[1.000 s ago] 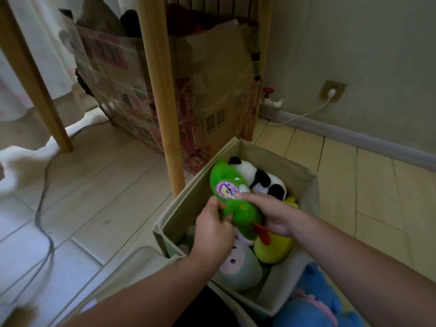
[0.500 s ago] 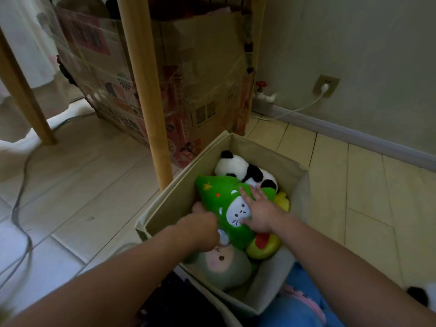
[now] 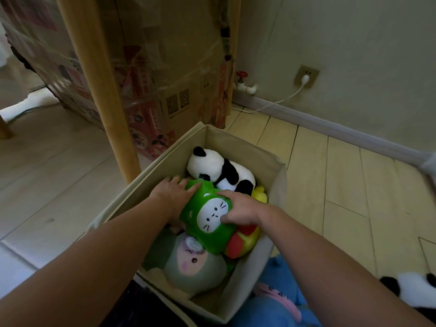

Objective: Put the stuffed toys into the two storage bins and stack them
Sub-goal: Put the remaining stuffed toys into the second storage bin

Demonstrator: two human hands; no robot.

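Observation:
A beige fabric storage bin (image 3: 278, 182) stands on the floor in front of me, full of plush toys. A green toy with a white cat face (image 3: 207, 218) lies on top in the middle. My left hand (image 3: 173, 193) lies flat on its left side, and my right hand (image 3: 240, 208) grips its right side. A panda (image 3: 221, 172) sits at the far end, a yellow and red toy (image 3: 245, 239) at the right, and a grey-green doll (image 3: 195, 267) at the near end. A blue plush (image 3: 278, 300) and another panda (image 3: 410, 286) lie outside the bin.
A wooden table leg (image 3: 103, 90) stands just left of the bin, with a taped cardboard box (image 3: 165, 74) behind it. A wall socket with a white cable (image 3: 305, 79) and a small valve (image 3: 243, 82) are at the back wall. Wooden flooring stretches to the right.
The green toy has been turned face up and pushed down into the bin. My left hand moved from its near side to its far left side; my right hand closed on its right side.

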